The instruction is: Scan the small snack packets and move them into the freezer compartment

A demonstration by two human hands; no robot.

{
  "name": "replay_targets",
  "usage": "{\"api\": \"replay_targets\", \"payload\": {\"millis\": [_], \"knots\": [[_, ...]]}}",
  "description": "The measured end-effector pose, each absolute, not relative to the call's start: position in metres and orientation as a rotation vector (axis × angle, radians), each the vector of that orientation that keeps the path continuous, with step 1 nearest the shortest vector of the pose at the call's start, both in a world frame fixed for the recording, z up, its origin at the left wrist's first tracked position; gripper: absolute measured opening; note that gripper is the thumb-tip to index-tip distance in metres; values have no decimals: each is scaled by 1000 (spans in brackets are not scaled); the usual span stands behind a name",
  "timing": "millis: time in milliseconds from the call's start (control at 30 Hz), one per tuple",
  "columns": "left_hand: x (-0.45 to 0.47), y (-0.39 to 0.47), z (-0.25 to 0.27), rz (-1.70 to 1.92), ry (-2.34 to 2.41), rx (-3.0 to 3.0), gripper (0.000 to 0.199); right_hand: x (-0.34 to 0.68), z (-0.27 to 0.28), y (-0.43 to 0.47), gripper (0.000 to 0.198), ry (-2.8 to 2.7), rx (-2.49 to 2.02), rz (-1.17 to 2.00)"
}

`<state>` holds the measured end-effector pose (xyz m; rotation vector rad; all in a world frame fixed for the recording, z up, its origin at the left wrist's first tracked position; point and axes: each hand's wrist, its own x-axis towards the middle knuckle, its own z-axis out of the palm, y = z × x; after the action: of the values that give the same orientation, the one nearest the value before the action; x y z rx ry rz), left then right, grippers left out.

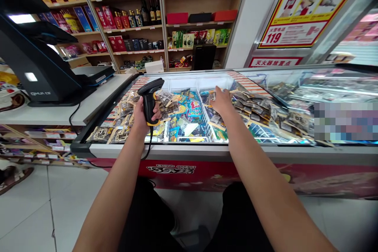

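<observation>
My left hand [141,114] is wrapped round the grip of a black and yellow barcode scanner [150,98], held upright over the left part of the chest freezer. Its cable [150,141] hangs down from the grip. My right hand [221,100] reaches over the freezer with its fingers apart, close to a small brown packet [212,96]; whether it touches the packet I cannot tell. Right of that hand lies a pile of dark bagged packets [251,104]. Between my hands are blue ice cream wrappers [191,110] in a white wire basket [206,126]. More brown packets [119,134] lie at the left.
The chest freezer [212,150] runs across in front of me. A counter [97,98] with a dark checkout machine [53,63] stands at the left. Shelves [136,27] of boxes and bottles are behind. A sandalled foot [17,179] shows at the lower left.
</observation>
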<state>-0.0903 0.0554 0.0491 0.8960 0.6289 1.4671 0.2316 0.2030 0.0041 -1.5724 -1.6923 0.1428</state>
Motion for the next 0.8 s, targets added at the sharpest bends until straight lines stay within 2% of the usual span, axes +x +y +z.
{"api": "replay_targets", "payload": {"millis": [67,100,167,267,333,433,500,600,800], "knots": [[-90,55,49,1447,615,900,53,231,9,201,92,-1560,-1594,168],[-89,55,50,1430,599,909,53,230,12,199,98,-1509,-1587,203],[-89,54,50,1383,569,948,52,225,19,195,89,-1465,-1515,301],[-87,52,49,1302,552,1022,51,211,29,185,47,-1428,-1284,550],[-86,51,47,1255,547,1051,51,199,33,177,31,-1344,-1070,859],[-86,52,40,1195,523,1069,51,184,38,165,35,-1184,-789,1303],[-86,52,36,1157,517,1082,50,178,40,159,47,-1109,-717,1441],[-86,53,32,1107,541,1153,53,174,42,157,64,-1024,-718,1489],[-82,50,32,1022,583,1297,57,170,40,162,65,-951,-743,1528]]}}
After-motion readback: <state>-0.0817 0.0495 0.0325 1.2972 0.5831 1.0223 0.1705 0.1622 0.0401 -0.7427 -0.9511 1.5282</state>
